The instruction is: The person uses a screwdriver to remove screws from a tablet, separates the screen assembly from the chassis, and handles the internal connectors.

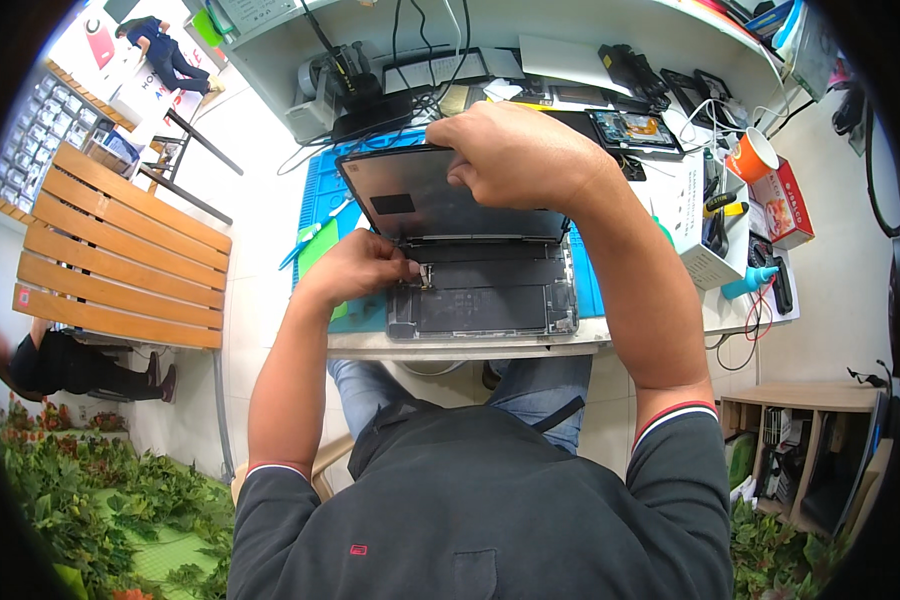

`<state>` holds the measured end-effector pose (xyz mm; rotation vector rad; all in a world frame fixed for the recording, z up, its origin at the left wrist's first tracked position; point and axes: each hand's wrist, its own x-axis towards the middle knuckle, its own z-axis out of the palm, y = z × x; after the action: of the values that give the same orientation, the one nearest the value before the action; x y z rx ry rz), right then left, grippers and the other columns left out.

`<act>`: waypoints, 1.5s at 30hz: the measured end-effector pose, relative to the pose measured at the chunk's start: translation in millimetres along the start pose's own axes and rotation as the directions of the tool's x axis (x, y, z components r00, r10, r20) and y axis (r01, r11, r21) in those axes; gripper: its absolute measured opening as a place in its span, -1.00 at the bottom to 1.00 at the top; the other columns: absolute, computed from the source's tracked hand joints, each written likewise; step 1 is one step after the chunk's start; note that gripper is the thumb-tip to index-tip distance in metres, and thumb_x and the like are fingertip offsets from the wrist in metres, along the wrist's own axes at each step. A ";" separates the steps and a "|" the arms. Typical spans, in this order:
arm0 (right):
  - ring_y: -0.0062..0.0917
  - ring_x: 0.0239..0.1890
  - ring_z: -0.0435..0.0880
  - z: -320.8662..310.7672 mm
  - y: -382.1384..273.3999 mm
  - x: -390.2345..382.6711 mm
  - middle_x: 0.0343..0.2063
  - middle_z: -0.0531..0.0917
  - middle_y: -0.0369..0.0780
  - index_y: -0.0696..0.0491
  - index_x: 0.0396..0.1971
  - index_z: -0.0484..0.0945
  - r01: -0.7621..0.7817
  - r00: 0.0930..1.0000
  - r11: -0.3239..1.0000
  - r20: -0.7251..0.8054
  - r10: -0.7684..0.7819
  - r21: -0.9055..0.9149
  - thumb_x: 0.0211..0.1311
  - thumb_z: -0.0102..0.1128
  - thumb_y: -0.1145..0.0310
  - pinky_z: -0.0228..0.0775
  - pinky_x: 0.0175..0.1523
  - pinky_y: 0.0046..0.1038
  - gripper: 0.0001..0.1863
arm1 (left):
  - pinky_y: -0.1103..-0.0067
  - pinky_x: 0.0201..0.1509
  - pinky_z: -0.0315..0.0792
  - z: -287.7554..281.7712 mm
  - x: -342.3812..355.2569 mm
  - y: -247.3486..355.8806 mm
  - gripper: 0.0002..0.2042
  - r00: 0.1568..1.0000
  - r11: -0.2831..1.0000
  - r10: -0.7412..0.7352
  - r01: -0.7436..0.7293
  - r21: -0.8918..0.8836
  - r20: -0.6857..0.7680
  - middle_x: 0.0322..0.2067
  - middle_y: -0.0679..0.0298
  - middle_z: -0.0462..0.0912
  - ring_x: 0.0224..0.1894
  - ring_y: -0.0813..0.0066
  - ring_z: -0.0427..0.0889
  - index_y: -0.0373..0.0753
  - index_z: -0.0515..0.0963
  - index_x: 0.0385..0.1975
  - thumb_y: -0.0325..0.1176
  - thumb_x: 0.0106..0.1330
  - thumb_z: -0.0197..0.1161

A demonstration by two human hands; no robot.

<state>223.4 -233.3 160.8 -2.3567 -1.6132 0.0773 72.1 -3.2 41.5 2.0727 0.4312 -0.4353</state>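
Observation:
An opened tablet body (490, 305), dark batteries showing, lies at the desk's front edge. Its dark screen panel (506, 222) is raised along the far edge, its back toward me. My right hand (505, 152) grips the panel's top edge with bent fingers. My left hand (370, 262) is closed at the body's left side, fingertips at a small flex cable (425, 278); whether they hold it is hard to make out. A blue work mat (587, 280) lies underneath, with a green pad (317, 240) and thin tools left of the tablet.
Cables, dismantled devices (630, 128) and a power strip line the desk's back. At right stand a tool box (705, 240), orange cup (753, 153) and blue bottle (750, 283). A slatted bench (120, 260) and two other people (60, 365) are at left; a shelf unit (800, 398) at lower right.

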 end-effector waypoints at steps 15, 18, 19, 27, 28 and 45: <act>0.06 -0.11 0.82 9.3 5.5 -7.8 -0.28 0.83 0.06 0.21 -0.12 0.69 0.042 0.994 0.999 -0.101 -0.039 0.030 0.24 0.34 0.50 0.66 0.05 -0.01 -0.77 | 0.61 -0.44 0.40 12.2 -18.2 14.5 -0.73 0.979 0.997 -0.044 0.031 -0.069 -0.200 -0.49 0.32 0.69 -0.51 0.61 0.58 -0.37 0.77 -0.31 -0.25 0.32 0.63; 0.05 -0.11 0.82 9.8 4.6 -8.1 -0.27 0.83 0.05 0.21 -0.09 0.70 0.029 0.994 1.000 -0.101 -0.028 0.009 0.24 0.36 0.50 0.67 0.04 -0.02 -0.75 | 0.62 -0.43 0.48 21.7 -25.0 10.2 -0.73 0.961 0.957 -0.061 -0.020 -0.289 -0.270 -0.39 0.28 0.77 -0.46 0.61 0.67 -0.38 0.78 -0.18 -0.28 0.38 0.61; 0.05 -0.11 0.83 10.1 3.5 -8.0 -0.27 0.83 0.05 0.20 -0.08 0.70 0.026 0.994 1.000 -0.102 -0.025 0.001 0.24 0.37 0.49 0.67 0.04 -0.02 -0.75 | 0.61 -0.43 0.50 24.8 -23.0 2.6 -0.72 0.950 0.921 -0.054 -0.072 -0.382 -0.308 -0.37 0.27 0.79 -0.45 0.61 0.68 -0.39 0.77 -0.13 -0.29 0.39 0.61; 0.06 -0.12 0.82 12.4 2.6 -12.0 -0.28 0.83 0.06 0.21 -0.07 0.71 0.022 0.992 0.999 -0.122 -0.025 -0.025 0.23 0.39 0.48 0.67 0.02 -0.02 -0.73 | 0.69 -0.43 0.41 27.5 -18.4 -13.8 -0.70 0.927 0.903 -0.037 -0.129 -0.411 -0.372 -0.33 0.29 0.81 -0.47 0.65 0.64 -0.38 0.74 -0.05 -0.35 0.38 0.63; 0.06 -0.12 0.82 12.2 2.0 -13.0 -0.27 0.83 0.06 0.21 -0.07 0.71 0.025 0.993 0.999 -0.117 -0.029 -0.034 0.23 0.40 0.48 0.67 0.02 -0.01 -0.73 | 0.69 -0.42 0.40 29.3 -19.4 -12.5 -0.72 0.924 0.909 -0.032 -0.132 -0.395 -0.382 -0.34 0.29 0.81 -0.46 0.66 0.64 -0.37 0.73 -0.06 -0.36 0.37 0.63; -0.03 -0.10 0.88 13.7 -5.2 -12.0 -0.26 0.85 0.07 0.18 -0.24 0.80 0.052 0.987 0.998 -0.148 -0.056 -0.036 0.03 0.38 0.53 0.76 0.06 -0.12 -0.75 | 0.60 -0.26 0.62 41.5 -27.8 -9.5 -0.78 0.920 0.919 0.018 -0.170 -0.356 -0.390 -0.36 0.25 0.82 -0.41 0.55 0.72 -0.46 0.79 -0.17 -0.40 0.41 0.58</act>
<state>211.4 -239.8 147.6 -2.2803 -1.6162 -0.1334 37.7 -37.8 27.0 1.7756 0.5891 0.1171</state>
